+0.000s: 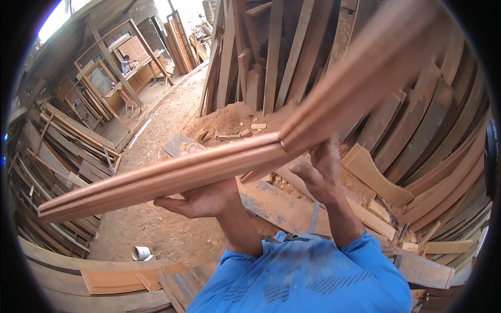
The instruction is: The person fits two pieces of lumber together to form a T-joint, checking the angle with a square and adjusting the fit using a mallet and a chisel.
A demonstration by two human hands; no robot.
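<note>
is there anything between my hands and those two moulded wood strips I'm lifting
Nothing visible. The left hand grips the lower moulded strip from beneath, and the right hand touches where it meets the blurred upper strip. Both hands are directly on the wood.

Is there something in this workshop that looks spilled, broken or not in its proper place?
Yes. A heap of sawdust with small wood offcuts lies loose on the floor before the leaning boards. A small white cup lies tipped on its side on the dirt floor. The moulded strips held in both hands look undamaged.
</note>
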